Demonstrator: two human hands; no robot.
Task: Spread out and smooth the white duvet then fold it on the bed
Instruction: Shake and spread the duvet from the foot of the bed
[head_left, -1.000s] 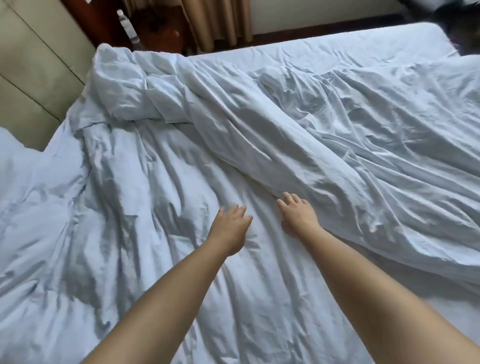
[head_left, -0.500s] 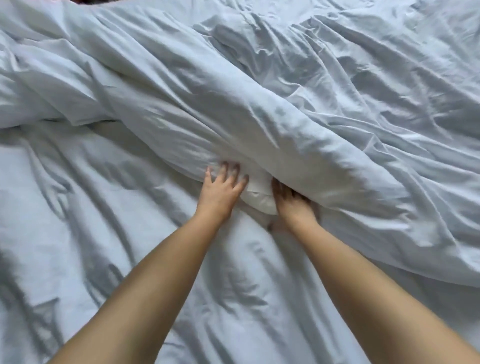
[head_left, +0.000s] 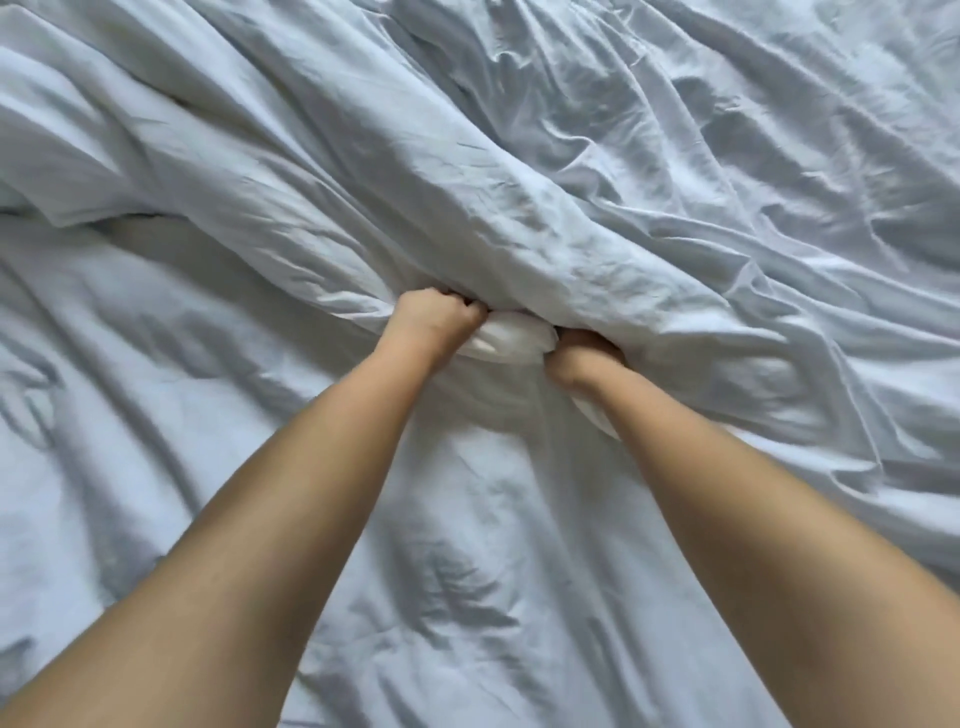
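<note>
The white duvet (head_left: 519, 218) is lying rumpled across the whole bed, a thick folded ridge of it running from the far left edge down toward the near right. The left hand (head_left: 434, 317) is gripping the ridge's lower edge in a tight fist, cloth bunching inside it. The right hand (head_left: 584, 353) is tucking under the same fold just beside it, fingers hidden, apparently clutching it.
</note>
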